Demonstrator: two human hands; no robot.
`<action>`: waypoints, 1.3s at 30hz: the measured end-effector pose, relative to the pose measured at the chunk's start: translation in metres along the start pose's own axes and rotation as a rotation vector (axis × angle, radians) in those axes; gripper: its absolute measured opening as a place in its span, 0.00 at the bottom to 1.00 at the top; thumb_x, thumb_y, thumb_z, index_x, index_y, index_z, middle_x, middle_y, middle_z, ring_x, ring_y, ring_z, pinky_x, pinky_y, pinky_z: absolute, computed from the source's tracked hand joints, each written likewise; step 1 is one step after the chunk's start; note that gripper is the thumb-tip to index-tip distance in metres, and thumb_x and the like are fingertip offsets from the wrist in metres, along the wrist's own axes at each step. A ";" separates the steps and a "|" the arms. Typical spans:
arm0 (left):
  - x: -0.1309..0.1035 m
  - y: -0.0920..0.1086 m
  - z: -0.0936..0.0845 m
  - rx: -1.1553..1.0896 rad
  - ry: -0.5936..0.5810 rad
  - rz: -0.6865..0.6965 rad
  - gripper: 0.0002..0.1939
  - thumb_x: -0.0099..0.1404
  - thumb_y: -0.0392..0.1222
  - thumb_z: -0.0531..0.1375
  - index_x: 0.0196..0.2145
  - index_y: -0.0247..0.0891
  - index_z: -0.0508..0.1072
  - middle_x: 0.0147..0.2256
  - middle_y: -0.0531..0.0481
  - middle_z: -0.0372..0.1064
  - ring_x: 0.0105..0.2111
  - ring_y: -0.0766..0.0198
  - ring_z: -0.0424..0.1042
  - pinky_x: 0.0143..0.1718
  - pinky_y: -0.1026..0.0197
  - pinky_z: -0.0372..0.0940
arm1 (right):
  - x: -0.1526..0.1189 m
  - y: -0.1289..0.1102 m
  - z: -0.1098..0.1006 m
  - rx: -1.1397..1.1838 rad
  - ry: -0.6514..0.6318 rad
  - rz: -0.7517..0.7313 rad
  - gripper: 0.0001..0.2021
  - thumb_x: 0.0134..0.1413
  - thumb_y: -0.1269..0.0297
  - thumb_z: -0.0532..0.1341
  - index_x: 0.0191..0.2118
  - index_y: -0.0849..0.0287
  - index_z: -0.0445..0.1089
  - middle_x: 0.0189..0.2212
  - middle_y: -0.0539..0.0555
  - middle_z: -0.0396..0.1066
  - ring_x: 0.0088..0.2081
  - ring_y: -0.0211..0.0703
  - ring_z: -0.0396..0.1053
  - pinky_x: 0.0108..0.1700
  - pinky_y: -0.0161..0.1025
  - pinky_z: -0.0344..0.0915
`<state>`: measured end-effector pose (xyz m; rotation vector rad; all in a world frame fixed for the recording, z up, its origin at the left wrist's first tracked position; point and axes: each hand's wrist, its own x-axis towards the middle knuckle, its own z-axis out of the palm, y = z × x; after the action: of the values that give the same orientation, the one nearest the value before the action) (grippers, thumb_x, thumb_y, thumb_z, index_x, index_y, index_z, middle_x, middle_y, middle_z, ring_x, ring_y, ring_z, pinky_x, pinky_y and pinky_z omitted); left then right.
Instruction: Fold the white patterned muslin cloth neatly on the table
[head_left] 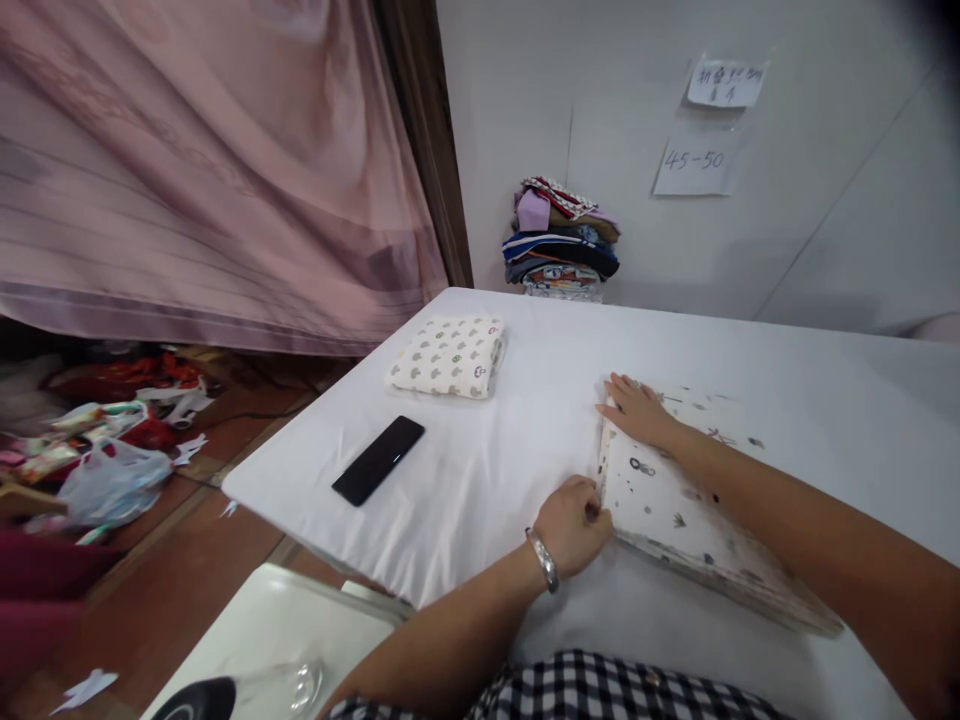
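Note:
A folded white cloth with small dark and grey prints (664,500) lies on the white-covered table, partly hidden by my right arm. My left hand (574,525), with a silver bracelet at the wrist, has its fingers curled on the cloth's near left corner. At the far left corner, my right hand (636,408) rests palm down on the fabric, fingers spread. Further left on the table is a second folded cloth (448,357), white with grey mushroom prints. In front of that one lies a black phone (379,460).
A stack of folded clothes (561,240) stands beyond the table's far edge by the wall. Two paper notes (694,162) hang on the wall. Pink curtain (225,170) drapes at left, above bags (116,480) on the floor. A pale tray-like surface (277,620) is at lower left.

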<state>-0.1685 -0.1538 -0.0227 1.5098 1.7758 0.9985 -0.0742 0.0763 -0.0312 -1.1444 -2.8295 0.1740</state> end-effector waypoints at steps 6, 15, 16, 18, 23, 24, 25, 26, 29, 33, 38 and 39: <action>-0.001 0.000 -0.001 0.026 0.008 0.024 0.07 0.53 0.34 0.55 0.22 0.39 0.60 0.33 0.51 0.66 0.35 0.64 0.67 0.40 0.63 0.61 | 0.004 -0.004 0.008 0.006 -0.002 -0.006 0.33 0.59 0.43 0.39 0.64 0.55 0.52 0.67 0.56 0.42 0.66 0.53 0.37 0.63 0.57 0.40; 0.002 -0.002 -0.002 -0.029 0.021 -0.071 0.03 0.52 0.34 0.57 0.24 0.38 0.64 0.34 0.52 0.69 0.35 0.65 0.68 0.40 0.63 0.62 | 0.002 0.041 -0.029 0.179 -0.005 0.066 0.36 0.57 0.41 0.42 0.66 0.56 0.48 0.66 0.55 0.44 0.65 0.54 0.41 0.63 0.51 0.46; 0.002 -0.002 -0.003 -0.037 0.018 -0.109 0.02 0.52 0.34 0.57 0.26 0.38 0.66 0.33 0.52 0.69 0.34 0.65 0.68 0.39 0.63 0.62 | -0.001 0.054 -0.033 0.168 -0.013 0.106 0.36 0.57 0.41 0.43 0.66 0.58 0.48 0.65 0.57 0.47 0.65 0.56 0.44 0.62 0.52 0.48; 0.004 -0.001 -0.006 -0.069 -0.013 -0.180 0.07 0.52 0.35 0.57 0.32 0.38 0.68 0.32 0.53 0.70 0.33 0.64 0.69 0.37 0.63 0.63 | -0.009 0.079 -0.036 0.144 -0.060 0.199 0.37 0.56 0.43 0.46 0.66 0.59 0.48 0.62 0.61 0.53 0.61 0.60 0.53 0.59 0.54 0.54; 0.023 0.001 -0.016 -0.125 -0.144 -0.256 0.27 0.52 0.38 0.59 0.52 0.38 0.63 0.46 0.47 0.69 0.39 0.61 0.70 0.40 0.61 0.64 | -0.021 0.127 -0.034 0.110 -0.144 0.273 0.35 0.53 0.44 0.51 0.62 0.60 0.57 0.58 0.62 0.61 0.56 0.61 0.61 0.55 0.52 0.59; 0.029 0.002 -0.017 -0.108 -0.140 -0.271 0.28 0.54 0.41 0.59 0.53 0.38 0.62 0.49 0.45 0.67 0.41 0.60 0.70 0.42 0.60 0.63 | -0.020 0.131 -0.033 0.108 -0.147 0.260 0.35 0.52 0.44 0.52 0.61 0.61 0.59 0.58 0.62 0.61 0.56 0.61 0.61 0.56 0.52 0.59; 0.036 0.004 -0.018 -0.092 -0.124 -0.286 0.29 0.56 0.45 0.59 0.54 0.37 0.61 0.51 0.43 0.66 0.44 0.58 0.70 0.44 0.59 0.63 | -0.018 0.134 -0.033 0.105 -0.153 0.249 0.35 0.51 0.44 0.53 0.60 0.61 0.60 0.58 0.62 0.62 0.56 0.61 0.61 0.56 0.52 0.59; 0.043 0.006 -0.017 -0.081 -0.104 -0.299 0.29 0.57 0.48 0.58 0.55 0.37 0.61 0.53 0.42 0.64 0.46 0.56 0.69 0.46 0.58 0.62 | -0.014 0.135 -0.034 0.104 -0.162 0.236 0.35 0.50 0.44 0.53 0.60 0.61 0.61 0.57 0.62 0.62 0.56 0.62 0.61 0.56 0.53 0.59; 0.064 0.014 -0.012 -0.075 -0.076 -0.337 0.34 0.57 0.55 0.58 0.57 0.35 0.59 0.55 0.39 0.63 0.51 0.51 0.66 0.51 0.56 0.59 | 0.000 0.136 -0.038 0.122 -0.224 0.198 0.37 0.47 0.45 0.57 0.61 0.61 0.60 0.56 0.63 0.63 0.55 0.62 0.63 0.54 0.54 0.59; 0.080 0.019 -0.003 -0.090 -0.089 -0.358 0.37 0.55 0.51 0.61 0.58 0.33 0.56 0.52 0.39 0.65 0.49 0.51 0.67 0.49 0.56 0.60 | 0.019 0.139 -0.042 0.173 -0.330 0.192 0.39 0.42 0.47 0.62 0.60 0.64 0.62 0.54 0.67 0.65 0.54 0.62 0.64 0.54 0.52 0.59; 0.086 0.014 0.001 -0.066 -0.104 -0.369 0.33 0.54 0.49 0.62 0.55 0.34 0.60 0.49 0.41 0.68 0.46 0.54 0.69 0.46 0.58 0.62 | 0.032 0.141 -0.045 0.245 -0.396 0.227 0.33 0.33 0.48 0.66 0.49 0.58 0.72 0.50 0.65 0.69 0.52 0.65 0.65 0.50 0.55 0.62; 0.086 0.012 0.001 -0.056 -0.111 -0.370 0.33 0.54 0.49 0.62 0.55 0.34 0.60 0.49 0.41 0.68 0.46 0.54 0.69 0.46 0.58 0.63 | 0.034 0.140 -0.047 0.271 -0.422 0.235 0.31 0.31 0.49 0.67 0.46 0.57 0.73 0.48 0.64 0.70 0.51 0.65 0.65 0.49 0.55 0.63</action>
<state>-0.1766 -0.0681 -0.0108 1.1240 1.8426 0.7564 0.0035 0.2037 -0.0027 -1.5196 -2.8630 0.8822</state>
